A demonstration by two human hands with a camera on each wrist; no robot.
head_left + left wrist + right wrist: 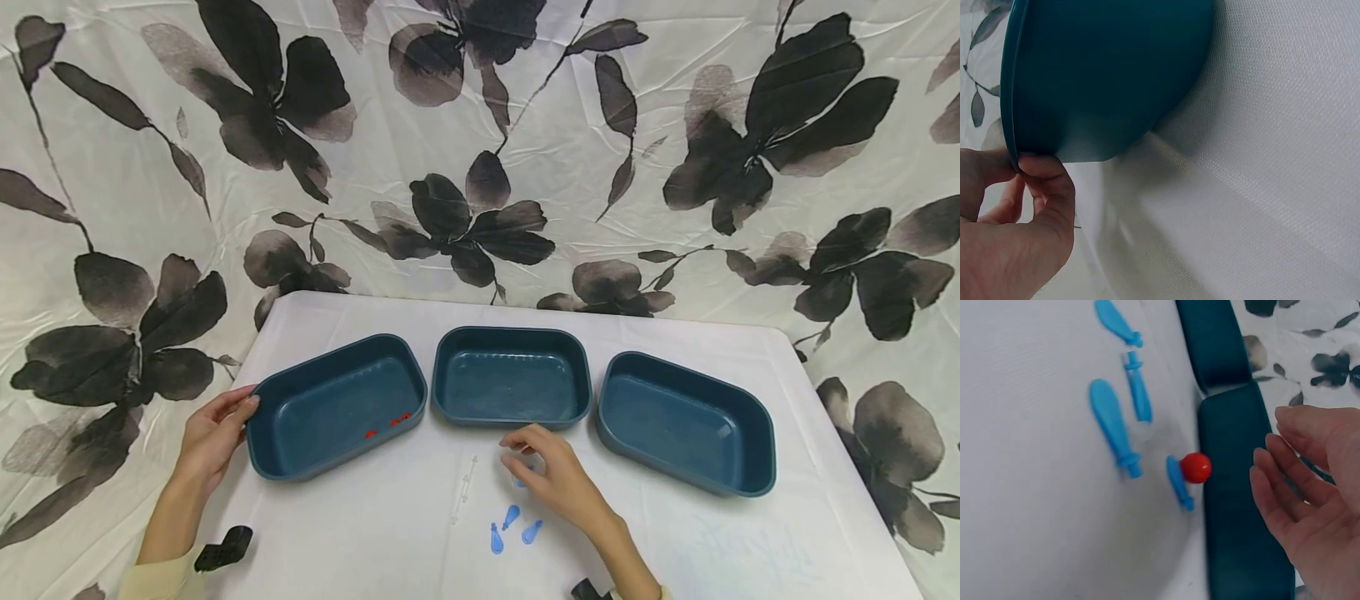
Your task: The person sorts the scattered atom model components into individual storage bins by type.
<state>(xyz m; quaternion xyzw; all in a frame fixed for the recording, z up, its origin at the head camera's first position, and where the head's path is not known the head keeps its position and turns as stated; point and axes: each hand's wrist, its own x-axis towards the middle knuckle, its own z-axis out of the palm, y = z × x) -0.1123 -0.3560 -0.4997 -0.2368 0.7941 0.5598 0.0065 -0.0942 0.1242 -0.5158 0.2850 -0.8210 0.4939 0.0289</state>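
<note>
My left hand pinches the rim of the left dark teal bin between thumb and fingers, at its outer end. Small red pieces lie along the near wall inside that bin. The right hand hovers by the near wall of the middle teal bin, fingers loosely bent and holding nothing. Past its fingertips, the right wrist view shows a red ball beside a small blue paddle-shaped piece. Several more such blue pieces lie on the table nearer me.
A third teal bin stands at the right, angled inward. Thin whitish sticks lie in a line left of the blue pieces. The table has a white cover, and a floral cloth hangs behind it.
</note>
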